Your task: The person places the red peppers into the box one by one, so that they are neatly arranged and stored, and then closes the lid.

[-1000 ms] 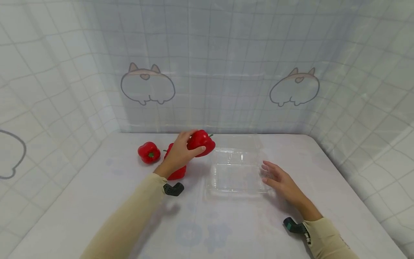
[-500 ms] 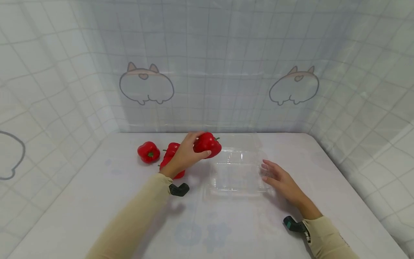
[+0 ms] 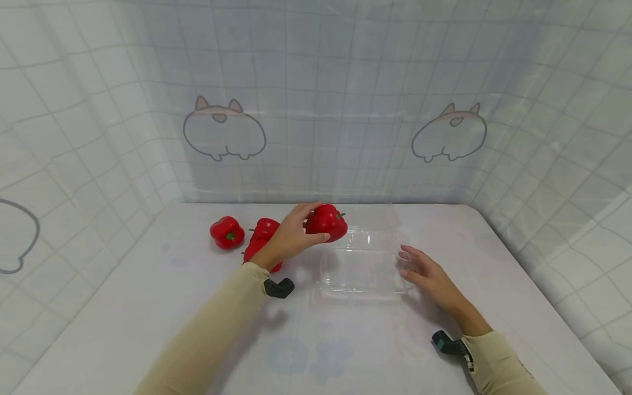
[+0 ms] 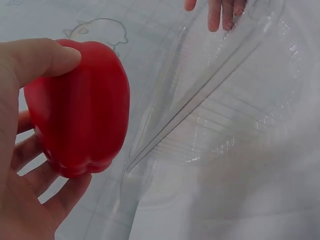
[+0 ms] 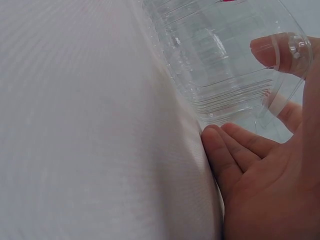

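My left hand (image 3: 291, 237) grips a red bell pepper (image 3: 328, 223) with a green stem, held in the air by the back left of a clear plastic clamshell box (image 3: 365, 271). In the left wrist view, the thumb lies over the pepper (image 4: 85, 110) and the fingers curl beneath it. The box stands with its lid (image 3: 367, 216) folded back toward the wall. My right hand (image 3: 432, 280) rests at the box's right end with fairly straight fingers. In the right wrist view, the thumb shows at the clear rim (image 5: 295, 47) and the fingertips (image 5: 212, 137) lie low beside the wall.
Left of the box, two red bell peppers (image 3: 266, 227) lie together, partly hidden by my left hand and wrist. Another red bell pepper (image 3: 227, 232) lies farther left. A white cloth covers the table (image 3: 316, 340), and gridded sheets (image 3: 340, 109) rise at the back and sides.
My left hand has carried the red bell pepper to the right, toward the box, uncovering more of the two peppers behind the wrist. My right hand has stayed at the box's right end.
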### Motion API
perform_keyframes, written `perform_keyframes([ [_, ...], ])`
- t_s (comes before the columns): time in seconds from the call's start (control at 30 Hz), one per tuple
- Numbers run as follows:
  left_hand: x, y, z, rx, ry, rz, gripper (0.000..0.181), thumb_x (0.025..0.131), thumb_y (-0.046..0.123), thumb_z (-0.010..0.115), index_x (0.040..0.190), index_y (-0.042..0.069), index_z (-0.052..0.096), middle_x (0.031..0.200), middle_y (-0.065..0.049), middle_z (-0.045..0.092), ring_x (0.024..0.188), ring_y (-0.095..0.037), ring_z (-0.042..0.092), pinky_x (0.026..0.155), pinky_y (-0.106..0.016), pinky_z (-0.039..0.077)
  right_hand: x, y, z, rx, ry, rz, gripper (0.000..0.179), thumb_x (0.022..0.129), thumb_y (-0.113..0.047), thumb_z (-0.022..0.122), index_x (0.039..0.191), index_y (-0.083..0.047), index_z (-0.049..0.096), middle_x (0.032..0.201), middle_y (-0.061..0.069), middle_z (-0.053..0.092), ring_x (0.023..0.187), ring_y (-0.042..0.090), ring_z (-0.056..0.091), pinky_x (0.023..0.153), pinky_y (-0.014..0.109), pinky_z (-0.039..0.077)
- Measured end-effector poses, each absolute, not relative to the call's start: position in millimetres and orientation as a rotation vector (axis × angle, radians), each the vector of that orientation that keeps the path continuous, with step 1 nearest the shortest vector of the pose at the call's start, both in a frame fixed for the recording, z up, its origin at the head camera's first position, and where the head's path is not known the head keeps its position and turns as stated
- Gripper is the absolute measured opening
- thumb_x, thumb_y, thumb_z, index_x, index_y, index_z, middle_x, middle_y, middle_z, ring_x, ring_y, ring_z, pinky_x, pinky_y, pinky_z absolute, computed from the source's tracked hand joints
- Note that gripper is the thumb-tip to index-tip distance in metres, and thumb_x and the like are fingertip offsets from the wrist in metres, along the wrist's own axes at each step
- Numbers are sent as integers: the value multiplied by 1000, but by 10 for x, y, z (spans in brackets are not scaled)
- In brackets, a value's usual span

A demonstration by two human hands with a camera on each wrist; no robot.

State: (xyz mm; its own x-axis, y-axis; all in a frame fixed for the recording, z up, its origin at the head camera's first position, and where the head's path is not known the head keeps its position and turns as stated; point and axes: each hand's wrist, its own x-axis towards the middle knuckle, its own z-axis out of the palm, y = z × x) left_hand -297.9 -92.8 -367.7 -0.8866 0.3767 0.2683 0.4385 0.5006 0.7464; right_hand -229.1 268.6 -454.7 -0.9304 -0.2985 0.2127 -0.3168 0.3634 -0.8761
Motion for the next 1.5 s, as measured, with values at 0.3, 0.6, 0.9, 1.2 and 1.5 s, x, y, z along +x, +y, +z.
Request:
perform_keyframes([
  [0.3, -3005, -841, -3643, -713, -2705, -1405, 83, 78, 29, 85, 149, 23, 43, 142, 1, 47, 123, -23, 49, 82, -40, 59, -2272, 2670, -4518, 577, -2584, 1678, 63, 101, -19, 62, 154, -3, 33, 152, 24, 41, 138, 40, 42, 98, 10, 36],
  [0.6, -2982, -751, -3657, -718, -2798, -1428, 81, 78, 29, 86, 148, 25, 46, 138, 5, 50, 122, -21, 49, 79, -37, 59, -2272, 2683, -4516, 581, -2593, 1654, 63, 101, -19, 62, 154, -3, 33, 151, 24, 42, 137, 41, 44, 97, 10, 36],
  [0.9, -2991, -678, -3661, -741, -2870, -1328, 82, 78, 30, 86, 149, 24, 45, 136, 3, 52, 122, -21, 50, 80, -36, 59, -2263, 2681, -4510, 578, -2606, 1621, 64, 100, -20, 63, 154, -4, 33, 151, 24, 42, 137, 41, 44, 96, 11, 37],
  [1.2, -3008, -655, -3655, -757, -2918, -1260, 81, 80, 27, 85, 150, 22, 44, 137, 1, 52, 122, -21, 50, 82, -36, 58, -2261, 2670, -4513, 581, -2607, 1617, 63, 100, -20, 63, 154, -5, 33, 151, 23, 42, 137, 41, 43, 100, 15, 38],
  [1.5, -3068, -611, -3682, -804, -2982, -1193, 83, 80, 26, 85, 151, 21, 43, 139, 1, 51, 123, -20, 48, 83, -35, 57, -2250, 2646, -4497, 561, -2629, 1602, 63, 101, -22, 62, 155, -6, 33, 152, 22, 42, 139, 40, 41, 109, 45, 37],
])
